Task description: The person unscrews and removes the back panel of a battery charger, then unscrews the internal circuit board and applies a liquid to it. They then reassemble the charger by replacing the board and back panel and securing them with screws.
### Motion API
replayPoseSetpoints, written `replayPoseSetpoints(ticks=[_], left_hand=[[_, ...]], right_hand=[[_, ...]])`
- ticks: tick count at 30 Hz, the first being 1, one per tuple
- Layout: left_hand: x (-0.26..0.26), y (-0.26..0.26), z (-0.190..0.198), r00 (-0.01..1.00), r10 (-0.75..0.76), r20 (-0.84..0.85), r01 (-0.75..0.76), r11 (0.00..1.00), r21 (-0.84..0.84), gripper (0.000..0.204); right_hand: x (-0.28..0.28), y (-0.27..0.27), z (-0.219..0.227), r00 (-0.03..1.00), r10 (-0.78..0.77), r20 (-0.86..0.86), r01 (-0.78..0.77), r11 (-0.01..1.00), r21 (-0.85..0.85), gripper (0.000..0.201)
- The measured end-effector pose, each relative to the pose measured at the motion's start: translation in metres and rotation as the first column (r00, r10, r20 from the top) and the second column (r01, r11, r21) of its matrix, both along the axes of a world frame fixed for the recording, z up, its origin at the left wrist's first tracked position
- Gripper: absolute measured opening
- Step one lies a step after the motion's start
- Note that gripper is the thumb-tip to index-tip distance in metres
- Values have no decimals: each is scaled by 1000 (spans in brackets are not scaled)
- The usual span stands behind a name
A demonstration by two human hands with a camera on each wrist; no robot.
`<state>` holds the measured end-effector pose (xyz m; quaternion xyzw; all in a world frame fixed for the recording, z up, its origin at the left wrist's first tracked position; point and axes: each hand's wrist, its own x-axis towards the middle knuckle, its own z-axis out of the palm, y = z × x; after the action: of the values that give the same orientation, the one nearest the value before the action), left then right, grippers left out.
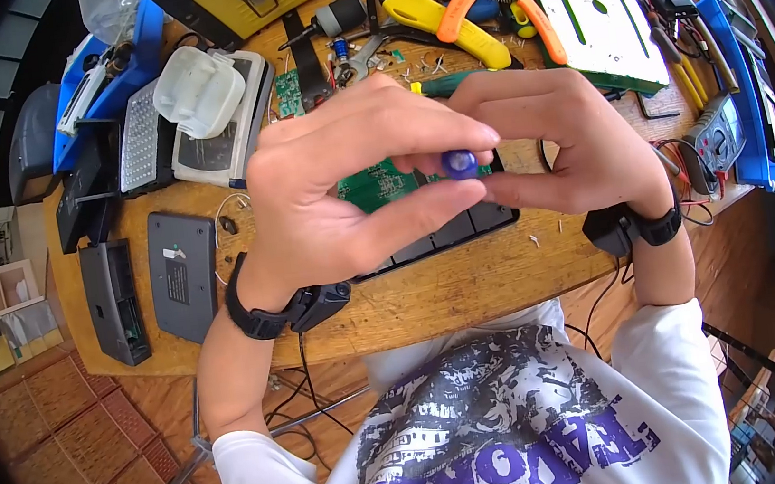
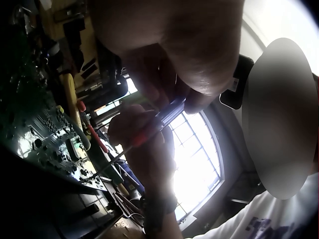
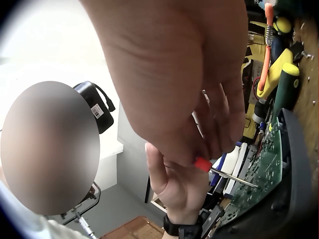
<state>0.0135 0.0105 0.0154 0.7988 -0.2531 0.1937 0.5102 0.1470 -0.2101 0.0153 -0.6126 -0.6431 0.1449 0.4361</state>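
A screwdriver (image 1: 460,164) with a blue handle points down, seen end-on from the head. Thumb and fingers of my left hand (image 1: 333,181) pinch the upper part of its handle. Lower down, my right hand (image 1: 576,134) curls its fingers around the handle near the red collar (image 3: 203,164). The thin metal shaft (image 3: 232,176) runs to a green circuit board (image 1: 372,186), its tip right at the board's surface. That board sits in a black plastic casing (image 1: 476,224), partly hidden under my hands.
Behind lie yellow and orange-handled tools (image 1: 439,21) and a large white-and-green panel (image 1: 587,18). A dark grey cover (image 1: 184,275) and a white plastic container (image 1: 198,91) are at left. A multimeter (image 1: 717,133) with wires stands right. The wooden table's front edge (image 1: 398,336) runs near my body.
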Motion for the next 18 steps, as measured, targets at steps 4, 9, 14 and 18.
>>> replayPoseSetpoints(ticks=[4, 9, 14, 18], left_hand=[[0, 8, -3, 1000, -13, 8, 13, 1000, 25, 32], [-1, 2, -2, 998, -52, -27, 50, 997, -58, 36], [-1, 0, -1, 996, -25, -81, 21, 998, -53, 35], [0, 7, -6, 998, 6, -61, -8, 1000, -24, 33]], right_hand=[[-2, 2, -5, 1000, -6, 15, 5, 1000, 21, 27], [-2, 0, -4, 1000, -8, -7, 7, 999, -40, 28], [-1, 0, -6, 998, -25, 49, 26, 1000, -5, 29], [-1, 1, -7, 995, -74, 65, 74, 997, 10, 27]])
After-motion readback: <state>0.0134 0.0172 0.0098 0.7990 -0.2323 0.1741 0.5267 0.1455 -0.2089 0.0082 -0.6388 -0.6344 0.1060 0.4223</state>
